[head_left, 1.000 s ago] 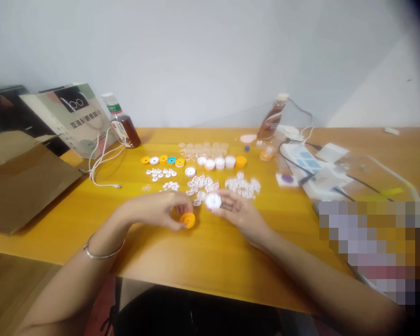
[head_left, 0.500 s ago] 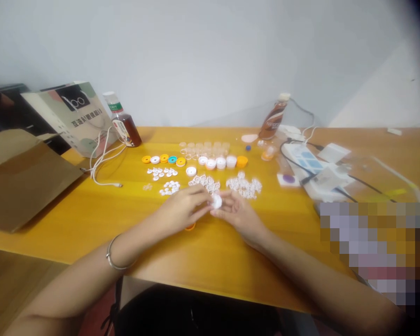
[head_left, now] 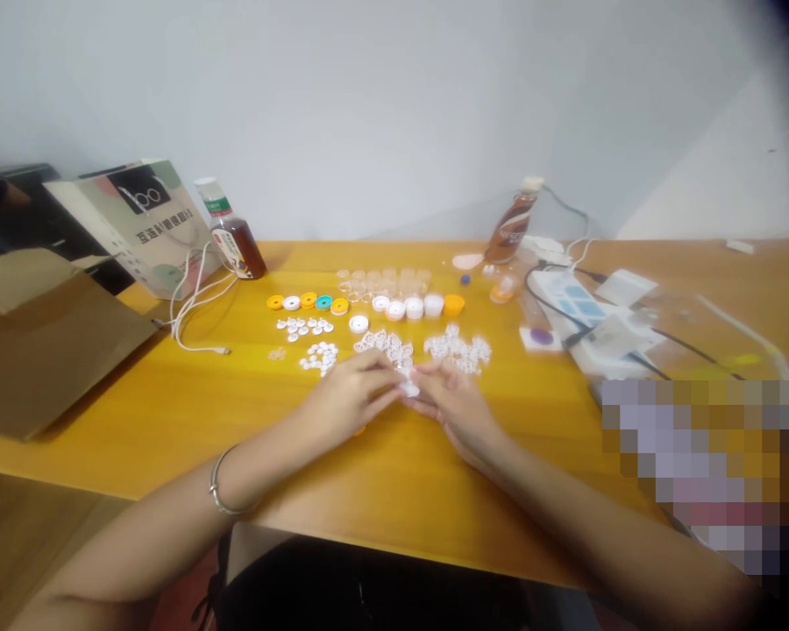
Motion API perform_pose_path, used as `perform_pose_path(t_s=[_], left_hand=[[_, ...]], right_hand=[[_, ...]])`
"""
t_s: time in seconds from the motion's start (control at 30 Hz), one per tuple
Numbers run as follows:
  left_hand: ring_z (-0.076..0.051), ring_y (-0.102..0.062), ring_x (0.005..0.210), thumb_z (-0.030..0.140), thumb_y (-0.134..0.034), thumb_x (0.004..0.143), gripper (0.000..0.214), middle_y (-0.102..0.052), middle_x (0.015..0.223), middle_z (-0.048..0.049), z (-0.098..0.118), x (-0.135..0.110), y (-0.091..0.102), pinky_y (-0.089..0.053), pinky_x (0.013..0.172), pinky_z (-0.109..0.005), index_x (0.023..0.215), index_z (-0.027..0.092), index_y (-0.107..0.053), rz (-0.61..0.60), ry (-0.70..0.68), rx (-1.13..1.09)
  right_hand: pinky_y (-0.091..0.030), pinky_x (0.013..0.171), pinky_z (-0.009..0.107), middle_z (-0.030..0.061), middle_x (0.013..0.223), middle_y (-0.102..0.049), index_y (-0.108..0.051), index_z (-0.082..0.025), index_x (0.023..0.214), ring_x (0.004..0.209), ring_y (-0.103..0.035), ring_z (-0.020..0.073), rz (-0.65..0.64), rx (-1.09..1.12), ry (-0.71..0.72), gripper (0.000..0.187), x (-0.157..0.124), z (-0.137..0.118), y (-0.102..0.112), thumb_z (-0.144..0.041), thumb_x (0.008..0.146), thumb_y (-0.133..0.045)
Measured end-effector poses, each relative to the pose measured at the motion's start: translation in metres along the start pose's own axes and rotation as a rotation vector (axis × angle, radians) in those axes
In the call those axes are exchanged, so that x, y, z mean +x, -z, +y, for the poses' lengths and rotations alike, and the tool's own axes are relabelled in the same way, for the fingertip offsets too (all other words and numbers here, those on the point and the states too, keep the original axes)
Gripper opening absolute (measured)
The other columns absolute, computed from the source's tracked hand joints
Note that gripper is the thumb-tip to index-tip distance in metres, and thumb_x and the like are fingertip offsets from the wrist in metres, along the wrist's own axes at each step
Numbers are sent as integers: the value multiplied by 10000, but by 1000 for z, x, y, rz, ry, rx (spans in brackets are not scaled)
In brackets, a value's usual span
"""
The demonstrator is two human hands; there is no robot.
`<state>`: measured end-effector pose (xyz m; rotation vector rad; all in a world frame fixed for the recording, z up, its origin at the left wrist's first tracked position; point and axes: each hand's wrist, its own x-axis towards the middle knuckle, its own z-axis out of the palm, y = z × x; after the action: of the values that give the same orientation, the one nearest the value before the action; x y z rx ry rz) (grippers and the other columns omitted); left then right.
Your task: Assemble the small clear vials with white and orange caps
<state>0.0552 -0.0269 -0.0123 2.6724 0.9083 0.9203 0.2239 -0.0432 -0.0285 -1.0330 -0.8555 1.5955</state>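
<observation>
My left hand point(head_left: 345, 399) and my right hand point(head_left: 451, 403) meet over the middle of the yellow table point(head_left: 171, 412). Both pinch a small white round cap point(head_left: 408, 386) between their fingertips. An orange cap lies under my left hand, almost hidden. Just beyond the fingers lie two heaps of small white lattice pieces point(head_left: 458, 348). Behind them runs a row of coloured discs point(head_left: 308, 301) and a row of white caps with an orange one point(head_left: 417, 306).
A paper bag point(head_left: 141, 219) and a brown drink bottle point(head_left: 233, 241) stand at the back left with a white cable point(head_left: 194, 302). A cardboard piece point(head_left: 39, 337) lies left. Another bottle point(head_left: 513, 223), a power strip point(head_left: 575, 302) and cords crowd the right.
My left hand put down the orange cap and moved right to join my right hand on the white cap. Both hands dropped slightly toward the table.
</observation>
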Motion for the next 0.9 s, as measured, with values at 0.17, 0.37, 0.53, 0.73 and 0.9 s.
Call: perform_pose_path(t_s=[0.17,0.37,0.53,0.73,0.9], left_hand=[[-131,-570,801,230,-505,863,176,-602,891,-62,0,-1,-4,-497,714,-272,941,170,-652,18,10,-3],[-132,-571,789,211,-513,852,176,-605,878,-56,4,0,-1,-496,709,-275,966,174,-642,54,7,-11],[-131,-567,743,187,-502,853,151,-603,827,-54,11,1,-2,-485,676,-272,888,153,-645,87,65,46],[-132,-560,725,200,-511,839,121,-601,796,-42,11,4,1,-473,673,-281,808,146,-614,21,201,-20],[-129,-560,750,149,-475,836,146,-613,802,-40,5,4,1,-472,692,-280,838,161,-620,24,159,-124]], right_hand=[[-564,687,322,-62,600,-634,-532,-205,760,579,-637,104,18,-52,77,255,0,-2,-1,-329,634,-716],[-564,711,314,-11,714,-691,-609,-204,826,672,-654,125,5,-124,175,223,-1,-1,-1,-350,673,-680],[-549,770,357,10,776,-708,-582,-205,796,761,-670,165,20,-185,230,239,-3,1,-3,-383,672,-681],[-537,810,372,17,798,-712,-562,-210,768,760,-675,173,-10,-203,244,254,-6,-1,-6,-402,662,-690],[-544,800,372,12,772,-712,-569,-210,807,754,-675,170,13,-187,219,272,-5,-1,-4,-416,671,-683]])
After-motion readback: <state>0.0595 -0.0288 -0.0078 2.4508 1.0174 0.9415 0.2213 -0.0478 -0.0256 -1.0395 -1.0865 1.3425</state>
